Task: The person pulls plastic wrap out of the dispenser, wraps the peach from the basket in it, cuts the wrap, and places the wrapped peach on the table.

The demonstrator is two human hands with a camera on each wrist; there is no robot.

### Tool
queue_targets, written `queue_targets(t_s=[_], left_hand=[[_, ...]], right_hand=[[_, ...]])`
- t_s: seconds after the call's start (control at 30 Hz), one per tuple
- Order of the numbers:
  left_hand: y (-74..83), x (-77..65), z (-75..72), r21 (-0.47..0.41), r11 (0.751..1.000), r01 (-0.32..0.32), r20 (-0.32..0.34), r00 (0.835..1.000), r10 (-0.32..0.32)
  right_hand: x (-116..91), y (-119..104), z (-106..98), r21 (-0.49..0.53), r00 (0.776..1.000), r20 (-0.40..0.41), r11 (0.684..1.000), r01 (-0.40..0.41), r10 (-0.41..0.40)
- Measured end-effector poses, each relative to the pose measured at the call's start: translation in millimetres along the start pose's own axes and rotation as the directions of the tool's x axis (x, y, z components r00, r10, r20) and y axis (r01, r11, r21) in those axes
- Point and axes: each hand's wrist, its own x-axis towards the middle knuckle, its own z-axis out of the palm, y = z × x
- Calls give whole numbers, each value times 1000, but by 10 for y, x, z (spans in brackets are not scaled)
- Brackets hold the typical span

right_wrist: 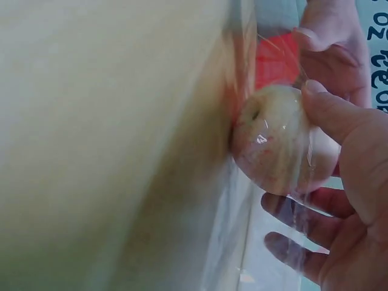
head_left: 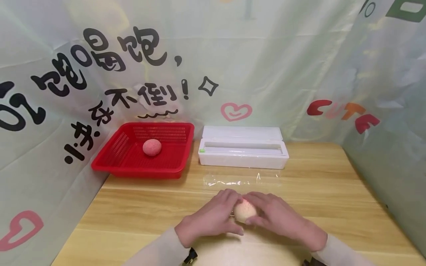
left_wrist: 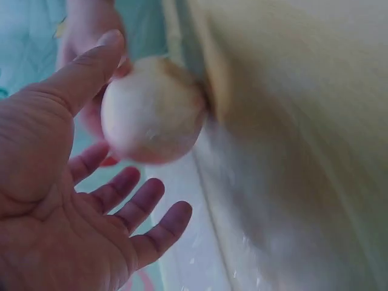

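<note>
A round cream-and-pink apple (head_left: 245, 211) sits between the hands, low over the table. Clear plastic film (right_wrist: 303, 157) lies over part of it in the right wrist view. My right hand (head_left: 279, 216) holds the apple from the right, thumb on one side and fingers curled round the other. On its left side, my left hand (head_left: 216, 213) is spread beside the apple, thumb apart from the fingers. In the left wrist view, the fingers (left_wrist: 139, 203) of that hand are loosely bent, apart from the fruit. A sheet of clear film (head_left: 241, 180) stretches across the wood.
At the back left stands a red plastic basket (head_left: 146, 173) with a pink fruit (head_left: 152, 147) inside. Beside it is a long white film box (head_left: 243, 161), its lid raised. Printed cloth (head_left: 259, 66) encloses the wooden table (head_left: 319, 184) at the back and sides.
</note>
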Motion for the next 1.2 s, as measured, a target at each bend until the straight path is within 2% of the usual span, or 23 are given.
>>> queue_targets(t_s=[0.1, 0.2, 0.27, 0.33, 0.47, 0.53, 0.57, 0.6, 0.67, 0.7, 0.77, 0.83, 0.9, 0.97, 1.1, 1.2], left_hand=[[-8, 120, 60, -20, 1000, 1, -11, 1000, -1], [-77, 216, 65, -120, 991, 63, -11, 998, -65], [-133, 274, 47, -205, 972, 114, 6, 993, -115], [-193, 327, 27, -298, 941, 162, 42, 987, -157], [-302, 433, -10, -453, 859, 239, 106, 971, -214], [-346, 484, -31, -499, 824, 268, 137, 963, -230], [-364, 509, -42, -517, 808, 282, 154, 959, -236], [-378, 534, -57, -522, 802, 290, 169, 957, -235], [-402, 584, -88, -504, 806, 309, 201, 950, -238], [-412, 606, -106, -483, 817, 315, 215, 947, -237], [-436, 641, -148, -436, 837, 330, 242, 939, -245], [-467, 673, -181, -391, 855, 341, 264, 931, -250], [-499, 704, -209, -369, 860, 353, 287, 923, -255], [-534, 736, -222, -361, 858, 365, 305, 916, -262], [-585, 790, -240, -372, 847, 380, 334, 906, -260], [-622, 810, -249, -376, 841, 388, 353, 899, -257]], right_hand=[[72, 44, -51, 64, 999, 47, 998, -23, 20], [137, 133, -67, 168, 994, 96, 983, -68, 52], [164, 209, -60, 240, 988, 135, 964, -109, 78], [189, 289, -41, 304, 981, 172, 942, -141, 91], [251, 400, -23, 382, 971, 218, 907, -177, 97], [277, 401, -42, 357, 971, 196, 912, -200, 136], [286, 386, -63, 326, 973, 162, 922, -211, 165], [294, 365, -88, 284, 975, 109, 934, -217, 194], [306, 301, -142, 175, 976, -63, 965, -197, 210], [311, 262, -172, 117, 970, -156, 978, -170, 187], [314, 185, -205, -15, 946, -317, 997, -71, 63], [293, 103, -205, -131, 917, -386, 990, 58, -105], [248, 35, -169, -208, 904, -357, 964, 168, -235], [186, -6, -106, -244, 915, -289, 945, 216, -283], [92, 20, 19, -248, 957, -186, 953, 173, -222], [75, 92, 95, -220, 969, -178, 967, 131, -171]])
